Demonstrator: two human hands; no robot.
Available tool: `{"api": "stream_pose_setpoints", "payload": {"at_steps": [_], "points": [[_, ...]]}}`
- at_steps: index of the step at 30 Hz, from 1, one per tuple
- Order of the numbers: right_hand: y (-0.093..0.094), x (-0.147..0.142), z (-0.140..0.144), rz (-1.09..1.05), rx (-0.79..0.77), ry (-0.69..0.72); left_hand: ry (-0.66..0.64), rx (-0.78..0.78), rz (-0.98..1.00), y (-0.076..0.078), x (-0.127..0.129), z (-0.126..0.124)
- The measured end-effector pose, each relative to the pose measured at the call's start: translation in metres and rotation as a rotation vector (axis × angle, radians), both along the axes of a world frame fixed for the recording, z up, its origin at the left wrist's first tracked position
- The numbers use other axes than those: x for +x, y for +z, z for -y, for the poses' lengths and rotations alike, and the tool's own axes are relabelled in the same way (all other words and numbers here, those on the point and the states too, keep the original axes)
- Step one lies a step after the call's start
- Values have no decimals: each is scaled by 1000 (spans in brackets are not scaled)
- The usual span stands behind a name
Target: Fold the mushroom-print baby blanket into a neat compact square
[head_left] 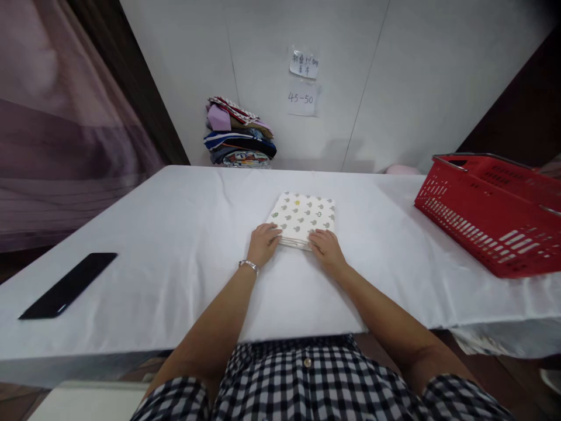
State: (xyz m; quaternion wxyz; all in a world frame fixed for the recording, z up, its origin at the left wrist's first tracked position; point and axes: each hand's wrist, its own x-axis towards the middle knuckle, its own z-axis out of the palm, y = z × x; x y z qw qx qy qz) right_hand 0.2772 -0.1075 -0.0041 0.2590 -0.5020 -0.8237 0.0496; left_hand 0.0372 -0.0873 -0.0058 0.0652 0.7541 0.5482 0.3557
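Note:
A white folded cloth (pixel 302 213) with grey tree-like prints and a few green and yellow ones lies flat in a neat, layered rectangle on the white-covered table (pixel 175 234). My left hand (pixel 263 242) is at its near left corner, fingers curled over the top and thumb by the front edge. At the near right corner, my right hand (pixel 325 248) grips in the same manner. Both thumbs sit close to the stacked layers at the front. The undersides of the fingers are hidden.
A red plastic basket (pixel 477 216) stands on the right of the table. On the left lies a black phone-like slab (pixel 70 285). A pile of folded fabrics (pixel 240 137) is at the back against the wall, with paper signs (pixel 303 98) above.

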Motion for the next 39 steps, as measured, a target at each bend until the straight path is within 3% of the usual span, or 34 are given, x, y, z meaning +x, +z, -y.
{"api": "stream_pose_setpoints", "payload": {"at_steps": [6,10,23,29,39], "points": [[14,-23,-15,91,-10,68,-21,-2,-46,2,-3,1],[13,-31,-15,97,-35,40,-22,-24,-59,2,-5,0],[10,-33,-13,132,29,-30,-56,53,-75,1,-2,-2],[3,-33,-16,64,175,14,-104,128,-99,0,-1,-4],[3,-29,-13,35,174,95,-127,108,-83,4,3,-5]]}}
